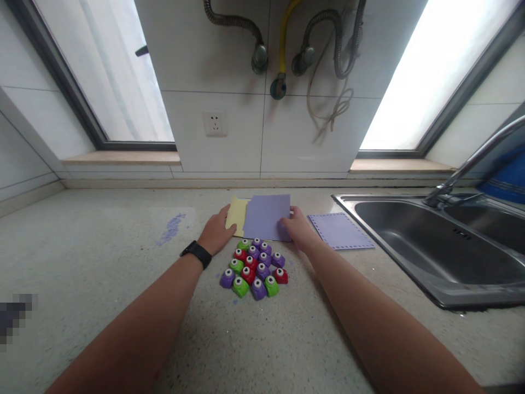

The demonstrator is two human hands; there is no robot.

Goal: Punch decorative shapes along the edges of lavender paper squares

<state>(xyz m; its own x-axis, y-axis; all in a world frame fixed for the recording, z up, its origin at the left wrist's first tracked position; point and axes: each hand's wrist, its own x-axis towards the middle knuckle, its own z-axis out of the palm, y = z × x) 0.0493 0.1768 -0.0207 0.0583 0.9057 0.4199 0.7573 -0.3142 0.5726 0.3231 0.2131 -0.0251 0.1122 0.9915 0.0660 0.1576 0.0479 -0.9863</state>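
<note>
My left hand [216, 232] rests on the near left edge of a pale yellow sheet [237, 215] on the speckled counter, a black watch on its wrist. A plain purple sheet [266, 216] overlaps the yellow one, and my right hand [298, 227] grips its near right corner between thumb and fingers. Just in front of both hands lies a cluster of several small craft punches [254, 267] in purple, red and green. A second purple sheet [339, 230] with a punched border lies to the right of my right hand.
A steel sink [426, 246] with a tap [471, 164] fills the right side. Purple paper bits [171, 227] are scattered at the left. A wall socket [215, 124], hoses and two windows stand behind the counter.
</note>
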